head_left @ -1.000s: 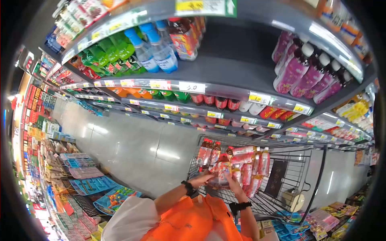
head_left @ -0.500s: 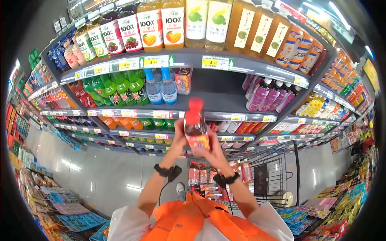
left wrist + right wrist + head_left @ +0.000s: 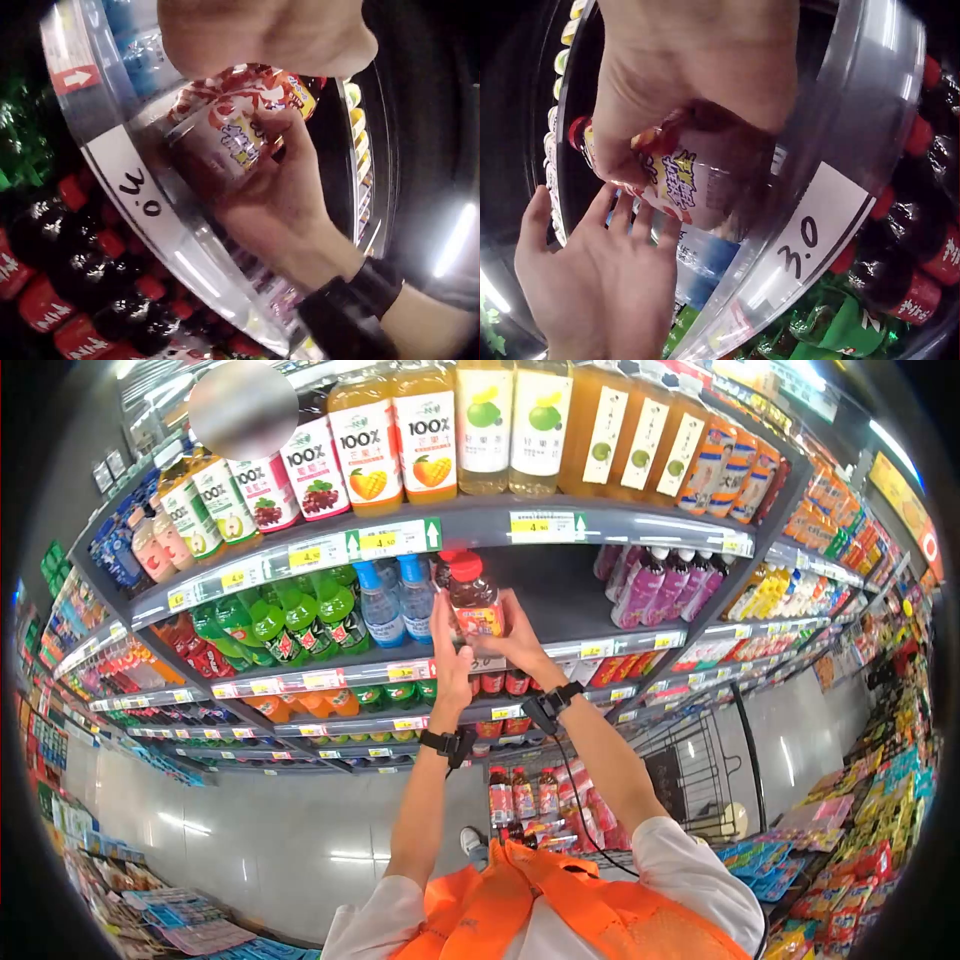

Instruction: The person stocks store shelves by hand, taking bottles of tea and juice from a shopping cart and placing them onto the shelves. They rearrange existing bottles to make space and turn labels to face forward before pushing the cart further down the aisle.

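A red-capped drink bottle (image 3: 476, 618) with dark liquid and a red label stands upright at the front of a shelf, between both hands. My right hand (image 3: 522, 642) grips it from the right; the right wrist view shows its thumb and fingers curled round the label. On the bottle's left side is my left hand (image 3: 450, 665), its fingers (image 3: 634, 217) fairly straight and fingertips against the label. Just behind stands another dark bottle (image 3: 443, 572), mostly hidden. Blue-capped water bottles (image 3: 415, 595) stand close to the left.
A price strip (image 3: 799, 240) marked 3.0 runs along the shelf edge. Purple bottles (image 3: 650, 595) stand farther right on this shelf, juice bottles (image 3: 425, 435) above. A wire cart (image 3: 700, 760) with several red-labelled bottles (image 3: 522, 792) is below. Hanging goods (image 3: 800, 850) line the right side.
Both hands have lifted the bottle from above the cart, up and forward to the shelf front. The left hand's fingers now lie fairly straight along it. The head view has tilted up.
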{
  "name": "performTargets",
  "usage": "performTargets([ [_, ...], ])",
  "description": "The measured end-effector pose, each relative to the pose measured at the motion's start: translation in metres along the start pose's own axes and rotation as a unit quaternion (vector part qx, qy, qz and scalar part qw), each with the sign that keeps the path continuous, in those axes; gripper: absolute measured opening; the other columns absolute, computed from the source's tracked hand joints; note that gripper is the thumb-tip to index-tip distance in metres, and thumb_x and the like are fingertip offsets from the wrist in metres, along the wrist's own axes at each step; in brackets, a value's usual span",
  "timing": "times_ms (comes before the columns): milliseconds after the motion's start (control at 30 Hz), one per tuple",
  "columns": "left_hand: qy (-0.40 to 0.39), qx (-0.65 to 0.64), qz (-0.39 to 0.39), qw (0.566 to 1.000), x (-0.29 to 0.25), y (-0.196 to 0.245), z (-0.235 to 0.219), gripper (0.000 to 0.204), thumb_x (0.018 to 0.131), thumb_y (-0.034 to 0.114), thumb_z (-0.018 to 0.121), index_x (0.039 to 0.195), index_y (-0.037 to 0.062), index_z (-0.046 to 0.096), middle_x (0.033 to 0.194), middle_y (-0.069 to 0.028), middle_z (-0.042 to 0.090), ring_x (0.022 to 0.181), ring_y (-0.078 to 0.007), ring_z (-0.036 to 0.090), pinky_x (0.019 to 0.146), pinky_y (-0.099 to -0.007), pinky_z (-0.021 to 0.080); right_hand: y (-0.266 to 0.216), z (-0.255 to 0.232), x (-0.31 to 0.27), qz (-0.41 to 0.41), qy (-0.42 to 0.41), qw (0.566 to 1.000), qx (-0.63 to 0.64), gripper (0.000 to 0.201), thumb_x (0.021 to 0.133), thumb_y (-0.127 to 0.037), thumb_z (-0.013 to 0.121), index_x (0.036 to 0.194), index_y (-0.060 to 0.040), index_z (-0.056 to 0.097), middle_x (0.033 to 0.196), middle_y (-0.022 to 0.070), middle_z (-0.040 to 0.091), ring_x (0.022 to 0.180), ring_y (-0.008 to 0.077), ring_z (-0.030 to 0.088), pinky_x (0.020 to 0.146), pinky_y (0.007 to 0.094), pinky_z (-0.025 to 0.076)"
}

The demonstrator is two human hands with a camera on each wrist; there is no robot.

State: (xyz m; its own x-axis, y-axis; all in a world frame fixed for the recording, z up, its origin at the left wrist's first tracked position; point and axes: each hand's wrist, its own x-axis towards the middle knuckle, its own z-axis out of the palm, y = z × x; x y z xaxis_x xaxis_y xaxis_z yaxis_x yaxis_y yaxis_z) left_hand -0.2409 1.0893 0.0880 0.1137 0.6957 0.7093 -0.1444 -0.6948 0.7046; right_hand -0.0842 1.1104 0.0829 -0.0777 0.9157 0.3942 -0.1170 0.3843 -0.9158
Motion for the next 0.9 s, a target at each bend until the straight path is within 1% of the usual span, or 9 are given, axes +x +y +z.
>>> performTargets([
  [167, -0.05, 0.142, 0.028, 0.988, -0.004, -0.009, -0.004, 0.084, 0.099, 0.048, 0.047, 0.158, -0.0048, 0.019, 0.166, -0.022, 0.017, 0.154, -0.0363, 0.017, 0.123, -0.0464, 0.013, -0.004, 0.009, -0.003, 0.016, 0.032, 0.997, 0.072, 0.056, 0.074, 0.0, 0.078, 0.119, -0.0067, 0.046, 0.114, 0.0038, 0.055, 0.109, 0.0108, 0.053, 0.095, 0.0288, 0.046],
  [367, -0.004, 0.378, 0.209, 0.902, 0.02, -0.014, -0.007, 0.073, 0.077, 0.001, 0.07, 0.146, 0.0113, 0.048, 0.154, -0.022, 0.036, 0.147, -0.0458, 0.028, 0.117, -0.0591, 0.026, 0.031, -0.035, -0.002, -0.033, 0.09, 0.994, 0.056, 0.05, 0.077, -0.006, 0.075, 0.119, -0.005, 0.048, 0.106, 0.0051, 0.06, 0.099, 0.014, 0.058, 0.085, 0.0324, 0.05],
  [400, 0.004, 0.38, 0.229, 0.896, 0.028, -0.019, -0.001, 0.07, 0.08, 0.009, 0.073, 0.145, 0.0224, 0.053, 0.156, -0.0196, 0.036, 0.147, -0.045, 0.029, 0.116, -0.0634, 0.024, 0.027, -0.042, 0.001, -0.054, 0.132, 0.99, -0.006, 0.052, 0.076, -0.009, 0.076, 0.12, -0.0048, 0.049, 0.107, 0.0075, 0.06, 0.098, 0.0166, 0.059, 0.086, 0.034, 0.05],
  [500, -0.078, 0.558, 0.229, 0.794, 0.029, -0.03, 0.013, 0.065, 0.083, 0.018, 0.073, 0.144, 0.0289, 0.055, 0.158, -0.0164, 0.035, 0.147, -0.0449, 0.029, 0.116, -0.0667, 0.019, 0.037, -0.073, 0.02, -0.091, 0.213, 0.947, -0.225, 0.054, 0.075, -0.016, 0.08, 0.12, -0.0021, 0.054, 0.105, 0.0114, 0.063, 0.102, 0.0194, 0.06, 0.093, 0.033, 0.047],
  [533, -0.092, 0.598, 0.213, 0.767, 0.025, -0.046, 0.011, 0.058, 0.086, 0.024, 0.072, 0.142, 0.0345, 0.058, 0.16, -0.0145, 0.036, 0.149, -0.0446, 0.027, 0.116, -0.0688, 0.014, 0.023, -0.086, 0.025, -0.087, 0.206, 0.902, -0.37, 0.058, 0.07, -0.029, 0.083, 0.116, -0.0024, 0.06, 0.103, 0.0173, 0.065, 0.096, 0.0306, 0.064, 0.091, 0.0386, 0.049],
  [600, -0.07, 0.566, 0.222, 0.79, 0.019, -0.062, 0.011, 0.047, 0.084, 0.017, 0.072, 0.128, 0.0334, 0.069, 0.158, -0.0149, 0.039, 0.149, -0.0469, 0.026, 0.117, -0.0687, 0.012, 0.022, -0.109, 0.05, -0.057, 0.175, 0.872, -0.454, 0.073, 0.067, -0.046, 0.083, 0.122, -0.0037, 0.061, 0.113, 0.0235, 0.068, 0.107, 0.0429, 0.063, 0.091, 0.0491, 0.051],
  [633, -0.057, 0.56, 0.239, 0.792, 0.019, -0.067, 0.011, 0.044, 0.082, 0.015, 0.072, 0.122, 0.0328, 0.072, 0.158, -0.0147, 0.04, 0.148, -0.0479, 0.026, 0.117, -0.0691, 0.011, 0.011, -0.111, 0.062, 0.052, 0.161, 0.88, -0.443, 0.073, 0.066, -0.041, 0.084, 0.127, -0.009, 0.059, 0.113, 0.0179, 0.07, 0.109, 0.0368, 0.066, 0.096, 0.0476, 0.051],
  [733, -0.082, 0.54, 0.247, 0.801, 0.014, -0.085, 0.007, 0.038, 0.08, 0.009, 0.071, 0.11, 0.0314, 0.077, 0.156, -0.0137, 0.042, 0.148, -0.049, 0.025, 0.117, -0.0688, 0.011, 0.015, -0.116, 0.113, 0.137, 0.139, 0.82, -0.539, 0.062, 0.071, -0.04, 0.083, 0.123, -0.0111, 0.068, 0.115, 0.0152, 0.073, 0.109, 0.0373, 0.069, 0.092, 0.0445, 0.057],
  [900, -0.094, 0.526, 0.266, 0.803, 0.012, -0.092, 0.006, 0.029, 0.079, 0.006, 0.069, 0.093, 0.029, 0.079, 0.155, -0.0113, 0.042, 0.15, -0.0476, 0.022, 0.117, -0.0679, 0.013, 0.047, -0.105, 0.18, 0.079, 0.146, 0.828, -0.535, 0.05, 0.078, -0.041, 0.077, 0.114, -0.0072, 0.072, 0.106, 0.0167, 0.074, 0.101, 0.0376, 0.07, 0.086, 0.0494, 0.058],
])
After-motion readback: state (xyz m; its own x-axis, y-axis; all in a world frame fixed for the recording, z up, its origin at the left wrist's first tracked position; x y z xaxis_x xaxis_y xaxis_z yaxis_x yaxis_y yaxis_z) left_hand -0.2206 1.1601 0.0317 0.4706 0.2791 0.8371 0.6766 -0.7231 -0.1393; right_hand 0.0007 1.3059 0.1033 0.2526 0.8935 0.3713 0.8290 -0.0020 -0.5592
